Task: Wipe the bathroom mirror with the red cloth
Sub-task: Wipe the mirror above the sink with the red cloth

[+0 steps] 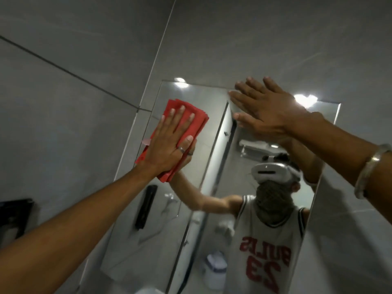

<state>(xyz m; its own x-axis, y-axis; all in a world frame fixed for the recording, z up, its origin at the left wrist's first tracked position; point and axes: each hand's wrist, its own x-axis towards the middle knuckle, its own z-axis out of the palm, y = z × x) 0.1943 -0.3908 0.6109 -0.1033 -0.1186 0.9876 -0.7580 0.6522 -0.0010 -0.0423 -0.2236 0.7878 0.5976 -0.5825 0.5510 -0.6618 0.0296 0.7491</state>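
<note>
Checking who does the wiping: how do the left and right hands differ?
The left hand presses a folded red cloth flat on the mirror; the right hand is bare, at the mirror's top edge. The left wears finger rings; the right arm wears a pale wrist bangle. Both are open, fingers spread.

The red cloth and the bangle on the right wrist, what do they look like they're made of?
The red cloth looks like soft woven or microfibre fabric with a matte finish: it lies folded in layers under the left hand and shows no shine. The bangle looks like pale glossy metal or glass, with bright highlights; the blur leaves it open.
</note>
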